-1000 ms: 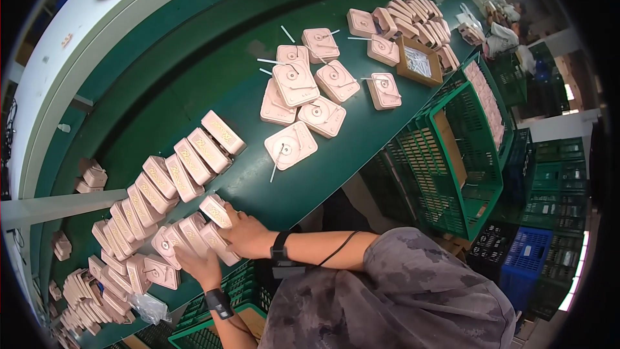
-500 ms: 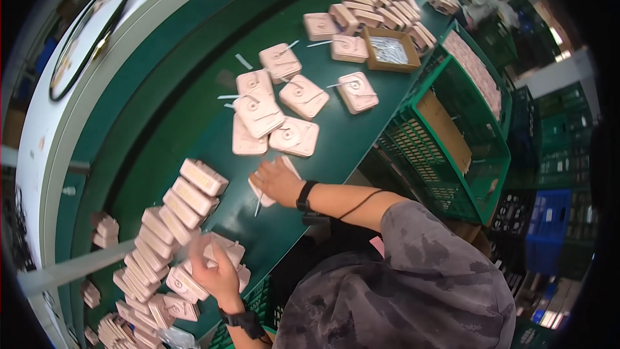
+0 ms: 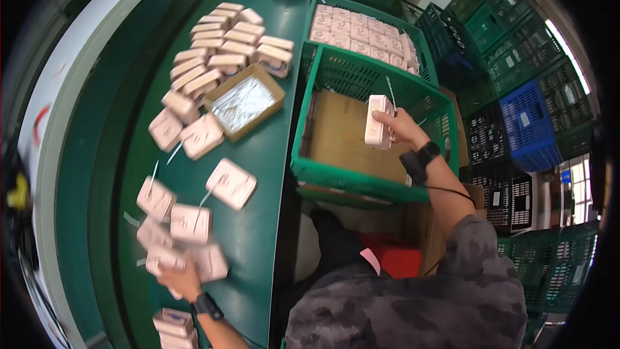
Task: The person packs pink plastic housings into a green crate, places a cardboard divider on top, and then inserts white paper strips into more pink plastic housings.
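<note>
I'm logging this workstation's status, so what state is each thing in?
Pink turntable-shaped case in the right hand: held, pale strip sticking out.
Lower case at the left hand: partly covered.
Near green crate: open-topped, cardboard inside.
Far green crate: holding rows of cases.
Cardboard box: open, holding pale strips.

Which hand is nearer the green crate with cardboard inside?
Right: the right hand is over the crate, holding a pink box; the left hand is farther left, over the table.
</note>
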{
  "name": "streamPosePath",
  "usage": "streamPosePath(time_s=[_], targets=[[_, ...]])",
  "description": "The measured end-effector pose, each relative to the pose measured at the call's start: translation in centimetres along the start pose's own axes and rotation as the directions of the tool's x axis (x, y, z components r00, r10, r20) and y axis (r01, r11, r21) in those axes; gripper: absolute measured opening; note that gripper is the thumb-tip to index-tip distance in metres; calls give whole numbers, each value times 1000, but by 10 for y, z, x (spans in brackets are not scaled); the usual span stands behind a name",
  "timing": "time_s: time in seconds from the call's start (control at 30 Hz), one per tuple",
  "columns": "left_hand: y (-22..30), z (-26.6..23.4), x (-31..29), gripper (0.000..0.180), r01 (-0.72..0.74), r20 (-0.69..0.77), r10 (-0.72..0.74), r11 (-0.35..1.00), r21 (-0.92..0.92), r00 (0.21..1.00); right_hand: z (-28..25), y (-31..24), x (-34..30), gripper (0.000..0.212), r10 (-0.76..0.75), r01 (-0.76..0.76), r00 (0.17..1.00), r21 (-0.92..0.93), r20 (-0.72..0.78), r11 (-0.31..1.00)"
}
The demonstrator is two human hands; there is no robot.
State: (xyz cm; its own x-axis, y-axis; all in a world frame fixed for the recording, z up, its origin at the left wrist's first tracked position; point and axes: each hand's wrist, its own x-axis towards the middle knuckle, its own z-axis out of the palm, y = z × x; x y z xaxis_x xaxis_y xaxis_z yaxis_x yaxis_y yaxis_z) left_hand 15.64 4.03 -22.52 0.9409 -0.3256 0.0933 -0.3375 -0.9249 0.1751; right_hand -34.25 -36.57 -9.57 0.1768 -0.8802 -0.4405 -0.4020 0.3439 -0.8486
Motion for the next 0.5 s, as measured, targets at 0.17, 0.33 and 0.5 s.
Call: streamPosePath(time_s=[0.17,0.33,0.5], targets=[[12,19,21,98,259,35,-259,966,20,965,-52,74,174,71,16,-39,985,-131,-172,991],[-10,-25,6,88,232,-151,-274,940,-249,950,25,109,300,125,178,-290,945,-452,-274,843],[253,-135,-49,88,233,238,-126,835,-499,963,78,108,363,113,221,-416,878,-448,-425,791]])
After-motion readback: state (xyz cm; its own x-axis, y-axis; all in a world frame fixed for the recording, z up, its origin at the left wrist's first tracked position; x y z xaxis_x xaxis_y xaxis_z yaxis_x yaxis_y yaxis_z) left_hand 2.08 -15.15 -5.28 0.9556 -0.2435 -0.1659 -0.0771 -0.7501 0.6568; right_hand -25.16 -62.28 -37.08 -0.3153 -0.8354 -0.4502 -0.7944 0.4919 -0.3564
